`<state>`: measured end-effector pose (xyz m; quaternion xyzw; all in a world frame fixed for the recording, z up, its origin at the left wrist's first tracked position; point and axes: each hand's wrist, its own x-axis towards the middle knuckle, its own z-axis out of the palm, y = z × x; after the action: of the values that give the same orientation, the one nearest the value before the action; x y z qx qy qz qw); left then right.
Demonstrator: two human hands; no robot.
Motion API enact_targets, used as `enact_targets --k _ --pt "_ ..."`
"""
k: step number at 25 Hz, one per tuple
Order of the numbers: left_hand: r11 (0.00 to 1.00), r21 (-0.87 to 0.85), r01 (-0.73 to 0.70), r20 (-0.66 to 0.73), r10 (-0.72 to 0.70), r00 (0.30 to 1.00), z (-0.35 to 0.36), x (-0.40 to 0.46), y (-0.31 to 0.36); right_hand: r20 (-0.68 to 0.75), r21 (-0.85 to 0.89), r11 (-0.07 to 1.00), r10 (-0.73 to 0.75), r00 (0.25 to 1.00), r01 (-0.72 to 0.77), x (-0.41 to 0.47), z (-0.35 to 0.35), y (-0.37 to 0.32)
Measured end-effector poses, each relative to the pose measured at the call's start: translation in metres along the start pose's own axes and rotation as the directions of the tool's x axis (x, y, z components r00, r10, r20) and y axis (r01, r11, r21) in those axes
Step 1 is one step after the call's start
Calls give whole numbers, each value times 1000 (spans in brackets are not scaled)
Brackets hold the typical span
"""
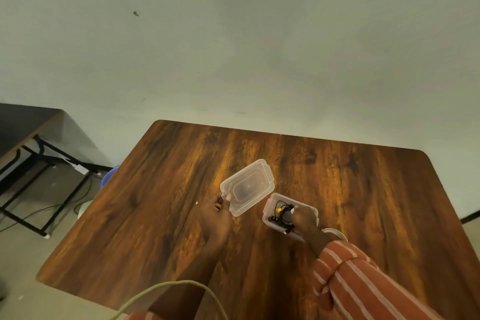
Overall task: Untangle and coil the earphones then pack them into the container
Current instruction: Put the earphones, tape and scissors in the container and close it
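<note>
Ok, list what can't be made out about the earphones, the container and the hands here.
- Earphones, head view: too small and partly under the right hand; coiled or tangled cannot be told.
- Container: its near right side is hidden by that hand.
- Right fingers: grip on the cable unclear.
- Left hand: holds the lid; whether the lid touches the table is unclear.

Blk earphones [281, 214], clear container [270, 218]
</note>
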<state>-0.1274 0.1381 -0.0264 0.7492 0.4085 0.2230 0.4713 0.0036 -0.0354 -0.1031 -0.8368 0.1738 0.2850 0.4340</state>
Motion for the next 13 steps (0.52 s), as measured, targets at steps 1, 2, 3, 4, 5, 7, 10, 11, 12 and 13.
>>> enact_targets --k 1,2,3,4,5,7,10,11,12,13 --pt "1000 -4 6 15 -5 1000 4 -1 1 -17 190 979 74 997 -69 2 0 -1" --pt "1000 -15 3 25 -3 1000 7 -2 0 15 383 912 155 988 -149 5 0 1" --pt "1000 -25 -6 30 7 1000 10 -3 -1 62 541 814 210 976 -210 9 0 3" --pt "999 -31 -23 33 24 999 13 -4 -1 87 641 730 237 968 -236 18 2 7" --pt "999 -30 -40 34 41 999 14 -6 1 108 696 676 231 967 -240 31 4 13" --pt "998 -23 -63 42 63 997 15 -8 4 98 648 730 202 974 -217 27 2 10" --pt "997 -29 -76 65 78 995 19 -10 1 -102 161 987 32 994 -16 -18 -17 -6" --pt "996 -44 -82 68 85 994 20 -12 1 -144 -75 993 -99 985 89 -26 -22 -5" --pt "995 -57 -88 70 92 993 21 -14 1 -145 -277 942 -237 961 190 -29 -27 -2" --pt "994 -61 -92 73 97 993 22 -15 2 -112 -441 856 -352 929 271 -30 -32 3"
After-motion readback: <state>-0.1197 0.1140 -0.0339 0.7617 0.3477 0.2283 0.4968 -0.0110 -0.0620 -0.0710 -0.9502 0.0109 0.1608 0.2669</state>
